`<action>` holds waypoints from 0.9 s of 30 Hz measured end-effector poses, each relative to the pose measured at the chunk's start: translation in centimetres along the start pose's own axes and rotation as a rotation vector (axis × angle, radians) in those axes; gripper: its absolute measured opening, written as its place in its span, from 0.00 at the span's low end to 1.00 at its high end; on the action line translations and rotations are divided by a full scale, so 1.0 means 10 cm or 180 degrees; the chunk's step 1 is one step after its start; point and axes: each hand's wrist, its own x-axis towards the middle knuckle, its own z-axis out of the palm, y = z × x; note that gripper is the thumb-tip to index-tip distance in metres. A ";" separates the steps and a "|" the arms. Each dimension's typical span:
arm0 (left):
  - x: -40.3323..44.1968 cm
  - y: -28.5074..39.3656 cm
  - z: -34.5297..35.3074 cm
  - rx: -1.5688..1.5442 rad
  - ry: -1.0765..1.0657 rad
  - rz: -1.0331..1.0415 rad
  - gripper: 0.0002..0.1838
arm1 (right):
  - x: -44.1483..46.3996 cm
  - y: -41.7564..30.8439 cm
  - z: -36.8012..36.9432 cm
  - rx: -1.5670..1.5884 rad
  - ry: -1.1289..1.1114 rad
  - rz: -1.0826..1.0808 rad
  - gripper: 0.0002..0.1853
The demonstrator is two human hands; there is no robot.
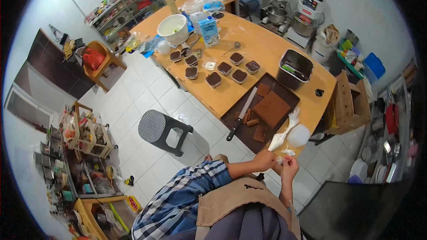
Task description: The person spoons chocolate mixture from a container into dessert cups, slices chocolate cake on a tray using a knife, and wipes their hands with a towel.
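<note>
My left hand (265, 160) is closed round the lower, narrow end of a white piping bag (283, 134) at the table's near edge. Just to its right, my right hand (290, 167) has its fingers pinched together near a small bit of white, crumpled material (279, 160); what is between the fingers is too small to tell. Beyond my hands, a dark tray (255, 146) bears a brown cake slab (271, 109), cut strips and a long knife (242, 113) with a black handle. A round white lid or bowl (299, 136) lies right of the bag.
Several small dark-topped cups (224, 68) stand left of a black container (294, 69). Behind them are a blue and white carton (209, 32) and a white bucket (173, 30). A dark stool (164, 130) stands on the floor at left, a wooden crate (349, 106) at right.
</note>
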 end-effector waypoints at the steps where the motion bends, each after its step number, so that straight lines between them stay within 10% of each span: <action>1: -0.01 -0.03 0.01 -0.0011 0.0069 0.0078 0.10 | 0.04 0.03 -0.01 -0.0291 0.0158 -0.0249 0.02; 27: -1.20 -0.72 -0.90 -0.0703 0.0993 -0.0604 0.16 | 0.60 0.80 0.25 -0.2067 0.0138 -0.0130 0.18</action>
